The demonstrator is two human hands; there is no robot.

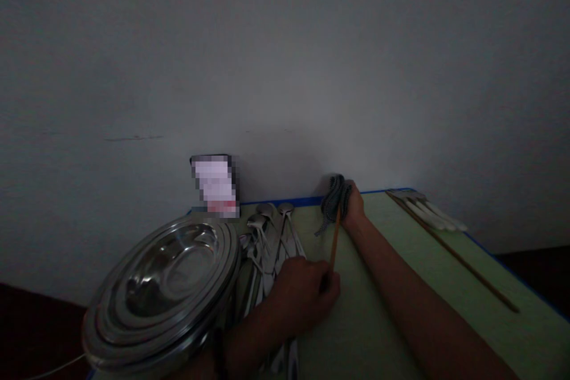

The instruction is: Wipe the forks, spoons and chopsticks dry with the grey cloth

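Left hand (307, 294) pinches the near end of a stick (335, 243) over the counter (378, 279); right hand (355, 205) is closed on a cloth (335, 199) at its far end. Spoons (285, 208), partly hidden by the left hand, lie beside stacked plates (133, 339).

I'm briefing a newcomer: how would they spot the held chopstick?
On the green tabletop, look right of the stacked steel dishes. The held chopstick slants from the left hand up to the grey cloth in the right hand. Unlike the loose chopstick beside white-handled cutlery, it's held.
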